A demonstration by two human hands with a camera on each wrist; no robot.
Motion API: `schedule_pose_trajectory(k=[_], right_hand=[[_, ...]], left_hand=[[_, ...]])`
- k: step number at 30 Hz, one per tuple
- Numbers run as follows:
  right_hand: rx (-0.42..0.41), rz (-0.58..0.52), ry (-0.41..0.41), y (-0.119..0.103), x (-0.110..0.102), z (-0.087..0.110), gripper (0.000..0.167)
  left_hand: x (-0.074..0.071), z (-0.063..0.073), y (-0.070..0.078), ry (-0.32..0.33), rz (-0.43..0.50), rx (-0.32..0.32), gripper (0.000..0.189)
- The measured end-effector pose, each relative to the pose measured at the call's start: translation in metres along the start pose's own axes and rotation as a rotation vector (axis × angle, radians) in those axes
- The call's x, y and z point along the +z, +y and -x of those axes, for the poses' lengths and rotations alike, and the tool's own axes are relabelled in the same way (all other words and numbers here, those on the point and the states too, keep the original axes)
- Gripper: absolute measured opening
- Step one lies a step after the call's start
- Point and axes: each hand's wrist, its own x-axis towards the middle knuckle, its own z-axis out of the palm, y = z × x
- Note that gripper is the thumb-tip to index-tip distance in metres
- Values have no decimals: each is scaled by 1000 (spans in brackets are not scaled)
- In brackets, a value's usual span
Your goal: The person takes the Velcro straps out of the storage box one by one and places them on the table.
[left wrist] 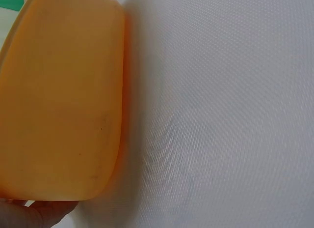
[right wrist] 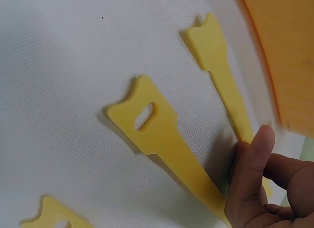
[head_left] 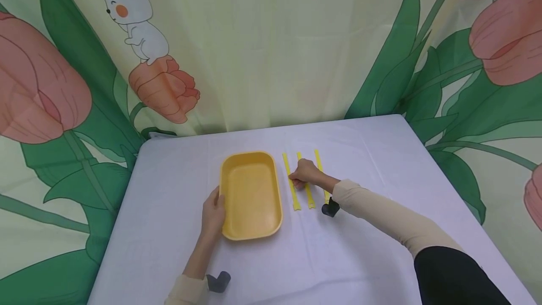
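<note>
A yellow-orange plastic tray (head_left: 251, 192) lies on the table, its long sides running away from me. My left hand (head_left: 213, 213) grips its left rim; in the left wrist view the tray's outer wall (left wrist: 64, 100) fills the left side, with fingers at its lower end. Right of the tray, three yellow cable straps with slotted, notched heads lie side by side. My right hand (head_left: 306, 173) pinches the strap nearest the tray (head_left: 295, 199) around its middle. Under that hand passes the middle strap (right wrist: 152, 125); the far-right strap (head_left: 318, 159) is partly behind the wrist.
A white cloth (head_left: 178, 168) covers the table, its back edge meeting a curtain (head_left: 271, 51) printed with tulips and a rabbit. Dark wrist-camera mounts (head_left: 219, 281) are on both wrists.
</note>
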Motion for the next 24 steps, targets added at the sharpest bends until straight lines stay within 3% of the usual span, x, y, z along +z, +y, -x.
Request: schedule_pose_trajectory(k=[16, 20, 24], right_hand=[[34, -6, -15, -1, 3, 2, 22], [10, 4, -14, 1, 3, 6, 26], [-66, -7, 10, 3, 3, 11, 31]], left_hand=[[0, -1, -5, 5, -3, -14, 45], [1, -1, -6, -4, -5, -15, 45], [0, -1, -6, 9, -51, 16, 44]])
